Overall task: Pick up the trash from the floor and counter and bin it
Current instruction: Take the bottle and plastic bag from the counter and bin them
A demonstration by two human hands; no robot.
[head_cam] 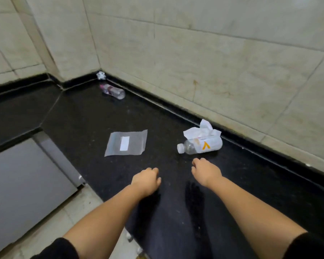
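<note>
Four pieces of litter lie scattered on a black stone counter (86, 116) that meets a tiled wall: a flat, clear zip bag (126, 143) with a white label strip lies mid-counter, well apart from a clear capped bottle (200, 145) on its side nearer the wall, its white cap pointing left and an orange mark on its label. A crumpled white tissue (202, 130) rests against that bottle's far side. Deep in the corner, a second clear bottle (113, 91) with a pink-tinted label lies on its side just beside a small crumpled foil ball (101, 75).
</note>
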